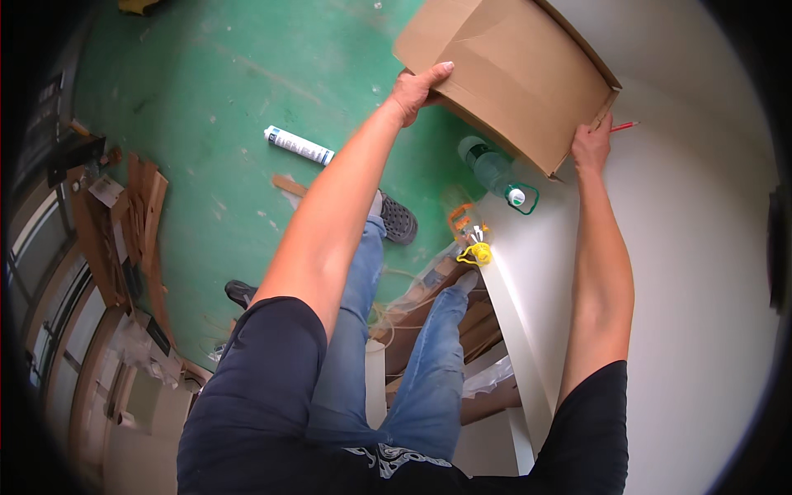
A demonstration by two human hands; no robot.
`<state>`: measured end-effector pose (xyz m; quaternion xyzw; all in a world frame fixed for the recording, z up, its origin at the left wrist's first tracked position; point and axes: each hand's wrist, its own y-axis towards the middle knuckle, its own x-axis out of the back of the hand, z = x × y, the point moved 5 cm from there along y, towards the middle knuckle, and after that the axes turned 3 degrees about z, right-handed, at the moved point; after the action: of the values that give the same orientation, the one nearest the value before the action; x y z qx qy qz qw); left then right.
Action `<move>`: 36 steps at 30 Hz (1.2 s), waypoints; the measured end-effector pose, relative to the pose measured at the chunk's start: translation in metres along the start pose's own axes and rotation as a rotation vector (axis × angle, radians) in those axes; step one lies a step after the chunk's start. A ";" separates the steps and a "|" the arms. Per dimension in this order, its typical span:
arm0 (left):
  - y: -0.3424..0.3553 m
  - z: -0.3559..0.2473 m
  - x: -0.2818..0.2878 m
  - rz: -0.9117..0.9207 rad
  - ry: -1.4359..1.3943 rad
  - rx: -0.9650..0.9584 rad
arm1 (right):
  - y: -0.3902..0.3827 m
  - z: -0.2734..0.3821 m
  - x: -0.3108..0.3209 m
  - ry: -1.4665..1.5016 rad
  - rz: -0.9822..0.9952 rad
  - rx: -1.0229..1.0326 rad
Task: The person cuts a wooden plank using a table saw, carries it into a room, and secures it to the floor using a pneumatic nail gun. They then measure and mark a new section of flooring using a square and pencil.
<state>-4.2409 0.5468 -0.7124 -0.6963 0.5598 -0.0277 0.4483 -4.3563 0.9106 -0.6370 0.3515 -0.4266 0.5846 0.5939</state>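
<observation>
A brown cardboard box (528, 82) is held out in front of me at the upper right, tilted. My left hand (418, 92) grips its near left edge, thumb on top and the other fingers mostly hidden beneath. At the box's right corner my right hand (592, 147) is closed on the edge. A red pencil (625, 126) sticks out to the right from behind that hand; how it is held is hidden. Below the box lies a clear plastic bottle (492, 171) with a green handle and white cap.
A clear jug with a yellow cap (478, 252) stands by my legs. On the green floor (206, 91) lie a white sealant cartridge (299, 145) and a wood strip (289, 185). Wood boards (147, 214) are piled at left. A white wall (693, 247) rises on the right.
</observation>
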 end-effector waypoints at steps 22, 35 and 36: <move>-0.278 0.000 0.288 -0.357 -0.167 -0.030 | -0.272 0.197 -0.098 0.477 0.221 -0.146; -0.340 -0.034 0.315 -0.235 -0.628 -0.358 | -0.152 0.154 -0.065 0.575 0.054 -0.202; -0.354 -0.047 0.327 -0.225 -0.627 -0.411 | -0.142 0.149 -0.061 0.578 0.055 -0.204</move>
<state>-3.8772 0.2456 -0.6042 -0.8032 0.3095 0.2501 0.4433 -4.2268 0.7399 -0.6231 0.0974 -0.3057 0.6306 0.7067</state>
